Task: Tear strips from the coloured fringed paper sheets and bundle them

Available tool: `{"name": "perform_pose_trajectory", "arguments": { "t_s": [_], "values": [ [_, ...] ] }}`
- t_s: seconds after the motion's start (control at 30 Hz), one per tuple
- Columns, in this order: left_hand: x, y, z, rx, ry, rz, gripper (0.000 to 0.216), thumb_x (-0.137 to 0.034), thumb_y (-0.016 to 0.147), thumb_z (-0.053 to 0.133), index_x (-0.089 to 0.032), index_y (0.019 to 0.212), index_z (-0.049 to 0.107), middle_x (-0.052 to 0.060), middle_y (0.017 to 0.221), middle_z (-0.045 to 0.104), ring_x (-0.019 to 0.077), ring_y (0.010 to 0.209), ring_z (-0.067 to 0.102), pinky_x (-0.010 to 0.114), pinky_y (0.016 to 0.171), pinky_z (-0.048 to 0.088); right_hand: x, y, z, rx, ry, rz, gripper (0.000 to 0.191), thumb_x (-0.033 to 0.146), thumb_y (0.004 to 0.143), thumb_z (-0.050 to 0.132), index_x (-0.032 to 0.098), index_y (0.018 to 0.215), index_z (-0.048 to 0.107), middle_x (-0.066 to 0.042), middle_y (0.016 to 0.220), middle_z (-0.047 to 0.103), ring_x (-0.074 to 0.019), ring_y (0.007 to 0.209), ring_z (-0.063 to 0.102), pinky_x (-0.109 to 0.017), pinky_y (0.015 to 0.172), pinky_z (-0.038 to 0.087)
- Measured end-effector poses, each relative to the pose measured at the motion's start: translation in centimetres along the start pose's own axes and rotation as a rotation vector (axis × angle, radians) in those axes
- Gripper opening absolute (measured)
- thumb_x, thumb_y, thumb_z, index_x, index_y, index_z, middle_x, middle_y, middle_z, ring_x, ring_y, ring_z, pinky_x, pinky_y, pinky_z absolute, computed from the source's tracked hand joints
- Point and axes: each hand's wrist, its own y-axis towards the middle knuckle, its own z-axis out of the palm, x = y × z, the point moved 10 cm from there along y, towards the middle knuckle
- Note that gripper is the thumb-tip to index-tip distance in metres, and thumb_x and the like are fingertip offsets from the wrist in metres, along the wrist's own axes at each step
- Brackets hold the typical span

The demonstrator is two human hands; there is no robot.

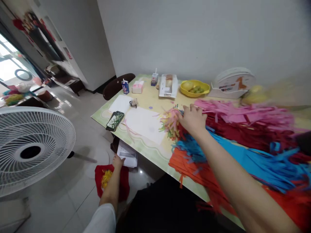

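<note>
My right hand reaches over the table. Its fingers are bent around the end of a bundle of multicoloured paper strips, pink, yellow and green. Close by lie long piles of cut strips: pink, dark red, blue and orange. My left hand hangs low beside the table, its thumb held apart from the fingers. It is beside white papers under the tabletop and above a red bag with yellow strips in it.
A white fan stands at the left. On the table are white sheets, a phone, drink cartons, a tissue pack, a bread bag, a yellow fruit basket and a white rack. A chair stands behind.
</note>
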Motion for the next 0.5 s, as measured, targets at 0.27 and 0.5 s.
{"name": "perform_pose_trajectory", "arguments": {
  "t_s": [0.27, 0.5],
  "values": [
    [1.9, 0.8, 0.7, -0.033, 0.151, 0.002, 0.038, -0.034, 0.091, 0.059, -0.015, 0.124, 0.055, 0.011, 0.126, 0.057, 0.0242, 0.11, 0.059, 0.046, 0.092, 0.052, 20.2, -8.1, 8.3, 0.318, 0.261, -0.365, 0.037, 0.035, 0.092, 0.054, 0.008, 0.117, 0.06, -0.019, 0.115, 0.063, -0.0256, 0.102, 0.061, -0.033, 0.085, 0.049],
    [2.2, 2.5, -0.2, 0.008, -0.027, 0.029, 0.036, -0.034, 0.092, 0.058, -0.015, 0.122, 0.056, 0.01, 0.121, 0.059, 0.0223, 0.105, 0.061, 0.043, 0.088, 0.054, 23.6, -8.5, 11.1, 0.4, 0.414, -0.332, 0.019, 0.026, 0.096, 0.05, 0.012, 0.103, 0.061, -0.007, 0.098, 0.067, -0.0176, 0.088, 0.064, -0.035, 0.082, 0.05]
  ]
}}
